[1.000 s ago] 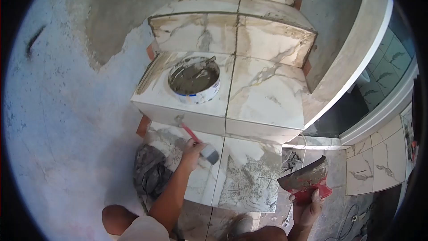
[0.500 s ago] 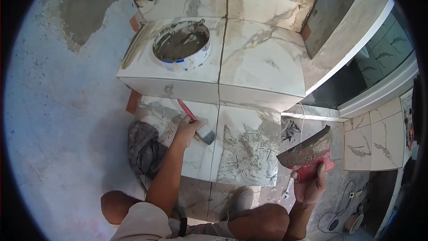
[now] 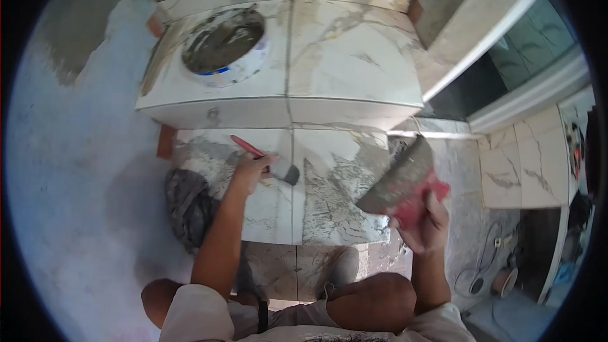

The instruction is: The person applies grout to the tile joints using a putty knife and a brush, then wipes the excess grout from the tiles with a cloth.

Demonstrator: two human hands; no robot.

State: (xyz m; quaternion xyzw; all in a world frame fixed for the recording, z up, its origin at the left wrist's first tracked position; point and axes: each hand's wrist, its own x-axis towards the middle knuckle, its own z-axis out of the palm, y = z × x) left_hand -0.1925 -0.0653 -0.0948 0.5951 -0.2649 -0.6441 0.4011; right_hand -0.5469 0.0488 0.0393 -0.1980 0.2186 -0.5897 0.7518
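Observation:
My left hand [image 3: 252, 170] is closed around a paintbrush [image 3: 282, 170] with a red handle and grey-coated bristles. Its bristles point right, close over the lower step beside the joint between two tiles. In my right hand [image 3: 429, 225] is a wide red scraper [image 3: 411, 183], its broad blade smeared with grey mortar. The blade's left corner overlaps the right edge of the lower marble-look step [image 3: 272, 225]. Grey residue streaks that step, mostly on its right tile. Above, on the upper step [image 3: 354, 69], stands a white bucket [image 3: 237, 69] containing wet grey mix.
A crumpled dark cloth [image 3: 187, 206] lies at the lower step's left end, near a blue-white wall [image 3: 76, 171]. My knees and shoes are just below the step. On the right are a doorway, tiled wall [image 3: 522, 164] and a cable [image 3: 484, 253] on the floor.
The scraper has moved left, its blade corner now over the lower step's right edge. My left hand still holds the brush near the tile joint. The whole view has shifted slightly.

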